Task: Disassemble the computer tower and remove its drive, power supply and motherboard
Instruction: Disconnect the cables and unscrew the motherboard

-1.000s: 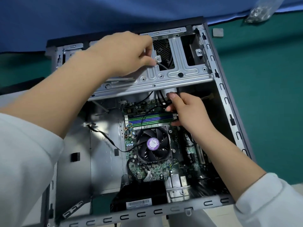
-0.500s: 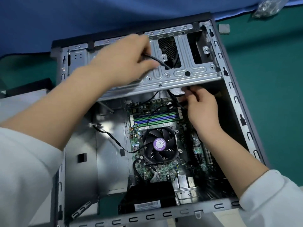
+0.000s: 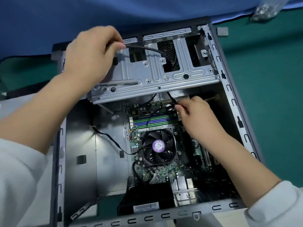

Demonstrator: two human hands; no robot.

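Head view, close, steeply down into tower (image 3: 229, 89)

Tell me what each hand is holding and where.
Left hand pinches the thin black cable near its upper end; right hand grips it under the grey metal drive cage.

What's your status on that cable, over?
Left hand pinches black cable above drive cage. Right hand grips its lower run under the cage. Motherboard not yet out.

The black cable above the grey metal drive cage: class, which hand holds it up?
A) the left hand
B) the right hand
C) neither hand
A: the left hand pinches the black cable and lifts it over the grey metal drive cage, while the right hand grips a connector lower down.
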